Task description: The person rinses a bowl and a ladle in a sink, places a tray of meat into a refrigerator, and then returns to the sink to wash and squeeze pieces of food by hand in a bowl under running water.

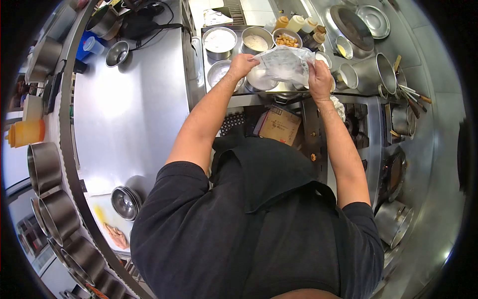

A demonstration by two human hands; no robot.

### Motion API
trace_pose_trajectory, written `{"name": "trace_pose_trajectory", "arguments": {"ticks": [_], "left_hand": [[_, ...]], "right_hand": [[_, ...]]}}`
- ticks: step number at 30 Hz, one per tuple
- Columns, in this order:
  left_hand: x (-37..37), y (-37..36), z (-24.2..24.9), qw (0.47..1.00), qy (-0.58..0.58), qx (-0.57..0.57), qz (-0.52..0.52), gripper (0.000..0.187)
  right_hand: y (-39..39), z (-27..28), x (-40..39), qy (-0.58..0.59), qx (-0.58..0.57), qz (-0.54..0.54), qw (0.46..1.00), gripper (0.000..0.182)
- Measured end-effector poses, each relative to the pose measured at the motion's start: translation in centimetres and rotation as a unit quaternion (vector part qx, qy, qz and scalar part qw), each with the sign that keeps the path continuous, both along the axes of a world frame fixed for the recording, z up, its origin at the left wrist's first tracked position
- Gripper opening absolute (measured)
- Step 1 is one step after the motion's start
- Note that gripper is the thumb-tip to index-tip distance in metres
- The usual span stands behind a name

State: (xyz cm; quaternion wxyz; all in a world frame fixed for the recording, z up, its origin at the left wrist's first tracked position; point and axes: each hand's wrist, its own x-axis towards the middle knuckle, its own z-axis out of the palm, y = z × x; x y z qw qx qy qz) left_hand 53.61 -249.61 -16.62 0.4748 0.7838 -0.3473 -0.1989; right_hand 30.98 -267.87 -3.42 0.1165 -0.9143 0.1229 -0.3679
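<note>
We note the left hand [244,65] and right hand [320,78] closed, pinching opposite sides of the bag [285,66], spread over the near bowl [263,89]. Even tension, we judge, keeps it clear of the far brown pieces [286,41].

No lettering readable right now: the brown rectangular cardboard box [281,127] shows dark printed marks, too small to make out, and any marks on the crinkled clear plastic bag [285,65] are blurred.
</note>
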Motion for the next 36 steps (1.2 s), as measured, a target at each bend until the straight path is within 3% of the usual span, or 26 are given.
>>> {"name": "trace_pose_trajectory", "arguments": {"ticks": [12,19,29,36], "left_hand": [[0.2,0.7,-0.2,0.995,0.100,-0.005,-0.001,0.034],[0.8,0.8,-2.8,0.992,0.120,-0.036,0.015,0.033],[-0.2,2.2,-0.4,0.984,0.175,-0.028,0.034,0.026],[-0.3,1.5,-0.5,0.965,0.225,-0.133,0.023,0.028]], "right_hand": [[0.9,2.2,1.6,-0.003,-0.041,0.048,0.998,0.015],[1.7,3.9,3.1,0.000,-0.071,0.068,0.995,0.017],[3.0,6.1,4.8,0.020,-0.122,0.101,0.987,0.018],[1.3,5.2,3.3,-0.021,-0.089,0.051,0.995,0.017]]}}
